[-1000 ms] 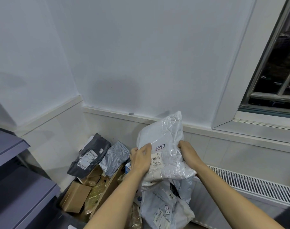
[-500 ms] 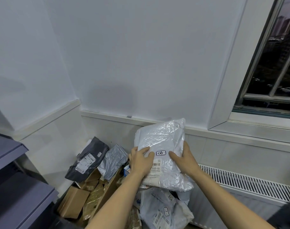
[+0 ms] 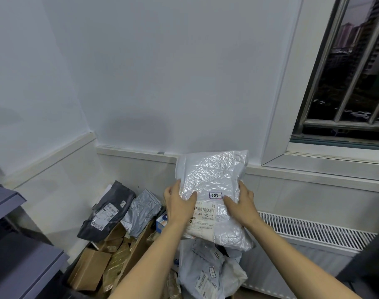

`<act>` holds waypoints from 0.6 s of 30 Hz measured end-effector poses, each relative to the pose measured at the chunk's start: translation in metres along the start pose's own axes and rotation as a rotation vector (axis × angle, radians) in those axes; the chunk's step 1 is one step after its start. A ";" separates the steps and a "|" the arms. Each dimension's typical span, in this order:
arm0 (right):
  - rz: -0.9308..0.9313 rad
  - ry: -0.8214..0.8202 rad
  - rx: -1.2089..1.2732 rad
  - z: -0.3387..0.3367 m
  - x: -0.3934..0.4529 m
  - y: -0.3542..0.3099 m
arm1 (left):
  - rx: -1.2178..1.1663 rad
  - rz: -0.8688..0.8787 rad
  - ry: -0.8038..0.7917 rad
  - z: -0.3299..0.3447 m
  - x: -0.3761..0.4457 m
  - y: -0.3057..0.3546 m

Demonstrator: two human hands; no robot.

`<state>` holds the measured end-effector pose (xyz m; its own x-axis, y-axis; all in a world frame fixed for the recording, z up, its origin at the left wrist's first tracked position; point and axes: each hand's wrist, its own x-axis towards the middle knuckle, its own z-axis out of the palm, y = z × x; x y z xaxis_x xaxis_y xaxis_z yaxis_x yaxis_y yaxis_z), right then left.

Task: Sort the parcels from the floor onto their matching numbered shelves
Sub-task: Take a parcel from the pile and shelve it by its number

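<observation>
While the left hand grips the white parcel, the right hand grips its other edge.

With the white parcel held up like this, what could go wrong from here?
1. The handwritten sticker appears upside down and could be misread, sending the white bubble-wrap parcel to the wrong shelf.
2. The left hand and right hand grip only its lower edges; the slick wrap might slip.

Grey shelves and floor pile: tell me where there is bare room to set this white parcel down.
Bare room: the lower grey shelf left of the cardboard boxes, and the upper shelf above it. Crowded: the corner under the white parcel, packed with the dark grey mailer and other bags.
</observation>
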<state>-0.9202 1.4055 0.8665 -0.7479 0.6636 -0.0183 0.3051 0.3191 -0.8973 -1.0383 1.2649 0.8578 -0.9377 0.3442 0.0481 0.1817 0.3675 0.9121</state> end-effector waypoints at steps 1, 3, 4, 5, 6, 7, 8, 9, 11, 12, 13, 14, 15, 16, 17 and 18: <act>-0.015 0.021 0.020 -0.002 -0.001 -0.002 | -0.030 -0.018 -0.006 0.001 0.002 0.001; -0.022 0.050 0.081 -0.005 -0.003 -0.005 | -0.011 -0.005 -0.034 0.002 0.002 0.004; -0.010 0.058 0.107 -0.005 -0.004 -0.008 | 0.021 0.019 -0.038 0.003 0.001 0.005; 0.008 0.060 0.110 -0.005 -0.004 -0.012 | 0.052 0.038 -0.033 0.002 -0.002 0.006; 0.017 0.054 0.085 -0.004 -0.005 -0.018 | 0.073 0.055 -0.015 0.000 -0.004 0.007; 0.015 0.048 0.047 -0.002 -0.005 -0.025 | 0.094 0.062 0.007 -0.005 -0.009 0.011; 0.002 0.044 0.007 0.001 -0.005 -0.033 | 0.116 0.065 0.041 -0.009 -0.010 0.012; -0.023 0.050 -0.018 0.005 -0.005 -0.042 | 0.133 0.069 0.072 -0.017 -0.012 0.013; -0.087 0.064 -0.047 0.015 -0.007 -0.061 | 0.142 0.078 0.114 -0.036 -0.013 0.012; -0.119 0.065 -0.060 0.022 -0.009 -0.069 | 0.147 0.081 0.127 -0.045 -0.013 0.011; -0.139 0.055 -0.064 0.028 -0.012 -0.076 | 0.158 0.079 0.140 -0.056 -0.014 0.012; -0.148 0.033 -0.052 0.034 -0.015 -0.081 | 0.170 0.077 0.164 -0.066 -0.014 0.012; -0.155 0.008 -0.036 0.041 -0.018 -0.084 | 0.179 0.070 0.191 -0.075 -0.017 0.013; -0.171 -0.018 -0.021 0.047 -0.022 -0.087 | 0.187 0.073 0.217 -0.085 -0.021 0.013; -0.191 -0.042 -0.010 0.053 -0.027 -0.090 | 0.205 0.080 0.238 -0.096 -0.028 0.014; -0.212 -0.063 -0.004 0.059 -0.032 -0.095 | 0.235 0.091 0.258 -0.107 -0.036 0.015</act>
<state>-0.9597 1.3139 0.9260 -0.8309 0.5377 0.1432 0.1393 0.4502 -0.8820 -1.0333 1.1653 0.9131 -0.9531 0.1661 0.2531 0.3027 0.5441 0.7825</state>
